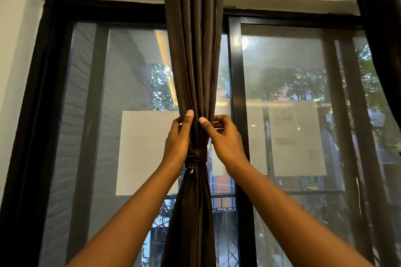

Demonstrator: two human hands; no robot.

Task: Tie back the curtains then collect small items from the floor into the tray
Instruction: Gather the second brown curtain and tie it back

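curtain (193, 50) — bunched, tie (196, 156) knotted round it | my left hand (179, 136) grips its folds above the tie | my right hand (223, 136) — pinching the other edge

curtain (193, 50): dark brown, gathered into one narrow upright bundle at centre, hanging from 12 to 6 o'clock
tie (196, 156): same brown cloth, wrapped round its waist, knotted

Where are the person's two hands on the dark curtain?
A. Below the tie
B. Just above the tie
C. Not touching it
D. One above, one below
B: the left hand and right hand both grip the gathered curtain just above the tie.
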